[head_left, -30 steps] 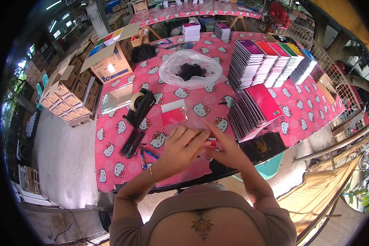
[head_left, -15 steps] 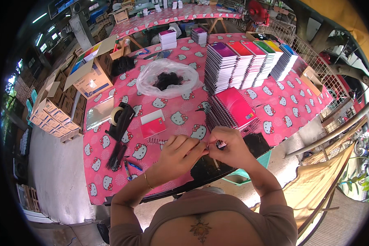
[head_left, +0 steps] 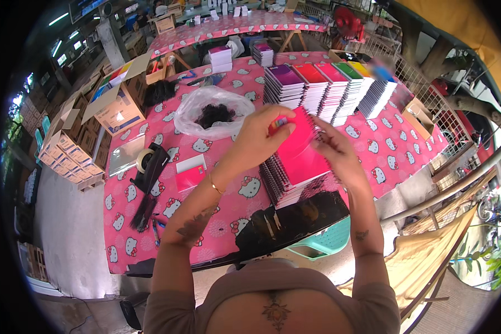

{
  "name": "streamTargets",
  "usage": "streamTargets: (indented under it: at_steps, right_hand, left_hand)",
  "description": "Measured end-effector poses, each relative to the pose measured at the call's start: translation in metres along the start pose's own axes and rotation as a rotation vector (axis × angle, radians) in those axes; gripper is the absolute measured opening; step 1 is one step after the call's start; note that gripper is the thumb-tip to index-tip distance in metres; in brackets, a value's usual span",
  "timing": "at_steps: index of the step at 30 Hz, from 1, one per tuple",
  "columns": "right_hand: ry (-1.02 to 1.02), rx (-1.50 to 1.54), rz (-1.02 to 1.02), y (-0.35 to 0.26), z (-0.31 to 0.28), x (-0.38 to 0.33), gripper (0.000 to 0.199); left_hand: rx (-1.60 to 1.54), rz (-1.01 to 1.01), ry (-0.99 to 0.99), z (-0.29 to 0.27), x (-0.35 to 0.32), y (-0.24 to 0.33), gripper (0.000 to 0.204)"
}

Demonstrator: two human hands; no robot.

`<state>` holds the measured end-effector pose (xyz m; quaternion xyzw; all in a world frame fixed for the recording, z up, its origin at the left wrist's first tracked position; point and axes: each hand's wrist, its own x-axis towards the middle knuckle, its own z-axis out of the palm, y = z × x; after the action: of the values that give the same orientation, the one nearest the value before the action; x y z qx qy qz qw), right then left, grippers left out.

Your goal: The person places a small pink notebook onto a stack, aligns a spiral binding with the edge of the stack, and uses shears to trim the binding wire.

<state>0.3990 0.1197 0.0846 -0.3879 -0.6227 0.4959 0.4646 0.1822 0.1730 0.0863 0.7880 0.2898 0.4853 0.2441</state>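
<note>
I hold a pink spiral notebook (head_left: pixel 298 139) over a stack of pink spiral notebooks (head_left: pixel 306 166) in front of me. My left hand (head_left: pixel 261 133) pinches its left side near the top corner, thumb and fingers closed. Along the coiled right edge, the bent fingers of my right hand (head_left: pixel 335 149) grip it. How far the held notebook is lifted off the stack I cannot tell. To the left lie a small pink-and-white notebook or card (head_left: pixel 191 173) and a black tape dispenser (head_left: pixel 153 167).
A plastic bag (head_left: pixel 182 117) of black coils stands beyond my left arm. Tall stacks of coloured notebooks (head_left: pixel 284 89) rise at the back right. Left are an open carton (head_left: pixel 119 108) and black coils (head_left: pixel 145 211). A green plastic stool (head_left: pixel 323 242) is under the near edge.
Both hands have moved up and away from the near table edge, where they worked close together on a coil. They now hold a pink notebook over the stack.
</note>
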Motion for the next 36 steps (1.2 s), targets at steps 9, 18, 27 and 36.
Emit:
streamTargets:
  at_steps: [9, 18, 27, 36]
  right_hand:
    - [0.526, -0.998, -0.581, 0.025, 0.023, -0.014, 0.044]
    - [0.464, -1.127, -0.708, 0.083, 0.078, 0.000, 0.017]
    - [0.327, -1.177, -0.574, 0.060, 0.084, -0.004, 0.022]
    - [0.002, -0.673, -0.627, 0.083, 0.169, -0.040, 0.038]
  left_hand:
    - [0.395, -0.046, 0.085, 0.029, -0.015, -0.058, 0.022]
    - [0.588, -0.213, -0.141, 0.035, -0.010, -0.070, 0.034]
    - [0.411, -0.021, 0.190, -0.050, -0.081, -0.128, 0.032]
    - [0.788, -0.460, -0.185, -0.172, -0.264, -0.272, 0.059]
